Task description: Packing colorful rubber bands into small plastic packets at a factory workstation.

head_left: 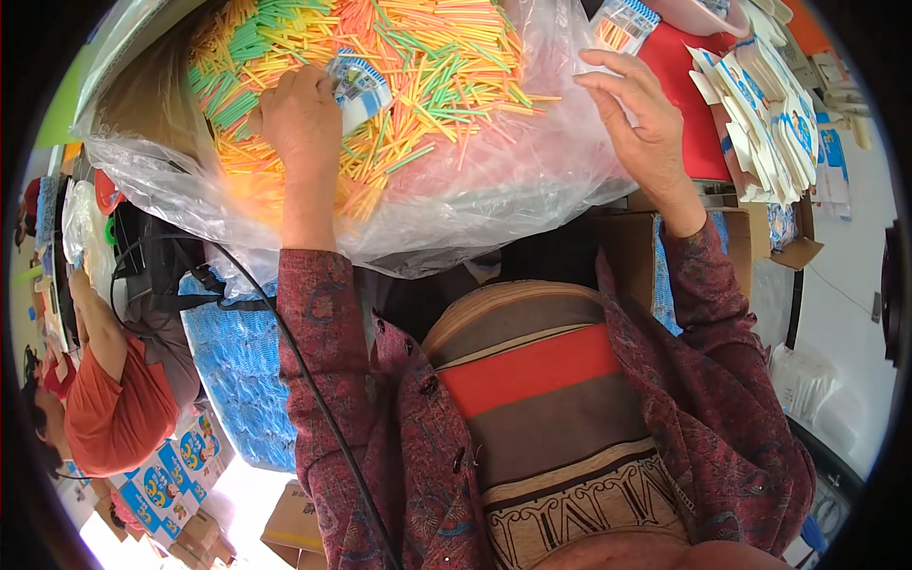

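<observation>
A big heap of thin sticks (446, 57) in yellow, green, orange and pink lies in a clear plastic liner (532, 204). Over the heap, my left hand (302, 119) pinches a small clear packet (361, 87) with blue-and-white print by its left edge. Whether sticks are inside that packet I cannot tell. My right hand (641, 128) hangs over the right side of the liner, thumb and fingers apart, holding nothing. Just beyond its fingertips is another printed packet (622, 27), with sticks visible in it.
Flat white-and-blue cartons (765, 109) are stacked on a red surface (679, 104) at the right, by a pale pink bowl (698, 14). Blue packets fill a container (237, 370) beside my left arm. An orange-sleeved person (123, 399) works at far left. A black cable (304, 366) crosses my left sleeve.
</observation>
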Available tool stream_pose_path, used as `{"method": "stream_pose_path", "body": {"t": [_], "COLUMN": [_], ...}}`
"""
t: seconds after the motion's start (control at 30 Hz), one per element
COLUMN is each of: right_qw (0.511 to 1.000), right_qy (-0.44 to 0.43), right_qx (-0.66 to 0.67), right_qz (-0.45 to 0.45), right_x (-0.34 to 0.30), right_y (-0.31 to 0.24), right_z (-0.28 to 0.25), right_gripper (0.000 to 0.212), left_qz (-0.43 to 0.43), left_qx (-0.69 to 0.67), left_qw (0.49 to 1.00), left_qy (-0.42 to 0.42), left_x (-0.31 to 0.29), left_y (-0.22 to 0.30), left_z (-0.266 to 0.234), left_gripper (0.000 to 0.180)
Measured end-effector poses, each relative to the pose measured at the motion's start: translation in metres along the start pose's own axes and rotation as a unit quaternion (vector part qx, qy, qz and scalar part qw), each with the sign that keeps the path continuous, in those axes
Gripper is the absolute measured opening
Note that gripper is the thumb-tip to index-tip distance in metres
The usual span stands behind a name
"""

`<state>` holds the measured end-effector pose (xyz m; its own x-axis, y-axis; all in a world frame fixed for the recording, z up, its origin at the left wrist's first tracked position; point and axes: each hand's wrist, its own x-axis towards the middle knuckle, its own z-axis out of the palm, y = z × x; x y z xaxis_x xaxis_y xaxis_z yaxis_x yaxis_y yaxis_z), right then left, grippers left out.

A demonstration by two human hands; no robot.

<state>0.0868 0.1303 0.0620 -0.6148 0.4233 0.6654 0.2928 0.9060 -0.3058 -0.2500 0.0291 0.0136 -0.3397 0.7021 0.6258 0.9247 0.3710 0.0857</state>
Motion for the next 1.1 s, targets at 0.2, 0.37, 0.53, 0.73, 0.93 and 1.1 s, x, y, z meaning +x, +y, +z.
{"method": "stream_pose_path", "body": {"t": [0.2, 0.37, 0.53, 0.73, 0.93, 1.1], "right_qw": [0.974, 0.871, 0.797, 0.811, 0.816, 0.820], "right_qy": [-0.064, -0.103, -0.190, -0.149, -0.156, -0.193], "right_qx": [0.190, 0.382, 0.440, 0.439, 0.449, 0.387], "right_qz": [0.103, 0.292, 0.368, 0.358, 0.328, 0.375], "right_x": [0.009, 0.035, 0.039, 0.011, 0.000, -0.005], "right_y": [-0.030, -0.069, -0.067, -0.045, -0.055, -0.055], "right_z": [0.012, 0.040, 0.063, 0.066, 0.064, 0.065], "right_gripper": [0.016, 0.019, 0.024, 0.024, 0.021, 0.022], "left_qz": [0.033, 0.108, 0.129, -0.131, -0.212, -0.196], "left_qx": [-0.077, -0.108, -0.186, -0.469, -0.670, -0.646], "left_qw": [0.987, 0.979, 0.971, 0.869, 0.692, 0.714], "left_qy": [0.136, 0.133, 0.074, -0.085, -0.162, -0.187], "left_x": [-0.009, -0.020, -0.046, -0.063, -0.071, -0.078], "left_y": [0.012, 0.055, 0.080, 0.095, 0.098, 0.096], "left_z": [-0.034, -0.054, -0.052, -0.068, -0.068, -0.062], "left_gripper": [0.006, 0.004, 0.010, 0.021, 0.022, 0.017]}}
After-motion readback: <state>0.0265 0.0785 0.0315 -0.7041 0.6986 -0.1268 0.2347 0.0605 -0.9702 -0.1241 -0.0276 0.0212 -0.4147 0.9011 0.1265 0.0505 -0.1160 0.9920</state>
